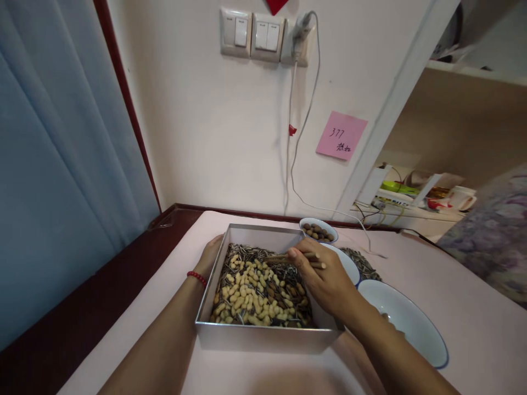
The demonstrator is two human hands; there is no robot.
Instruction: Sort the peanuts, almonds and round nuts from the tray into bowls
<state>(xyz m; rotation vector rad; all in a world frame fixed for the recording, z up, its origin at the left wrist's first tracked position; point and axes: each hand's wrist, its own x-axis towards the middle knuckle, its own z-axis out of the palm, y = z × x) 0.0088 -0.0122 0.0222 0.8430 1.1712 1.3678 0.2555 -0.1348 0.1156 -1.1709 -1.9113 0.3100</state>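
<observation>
A square metal box [263, 339] stands in front of me, holding peanuts in their shells [251, 291] mixed with striped sunflower seeds [247, 251] and some browner nuts along its right side. My left hand [209, 257], with a red bead bracelet at the wrist, grips the box's left wall; its fingers are partly hidden. Closed around a pair of wooden chopsticks [284, 257], my right hand [325, 277] hovers over the box's right side. The chopstick tips point left, down among the seeds at the back; I cannot tell whether they pinch anything.
Behind the box, a small bowl [302, 221] contains round brown nuts [317, 231]. A white bowl [349, 264] is partly covered by my right hand; a larger one [415, 318] with a few pieces sits nearer. Loose sunflower seeds [359, 263] and a white cable [366, 236] lie beyond.
</observation>
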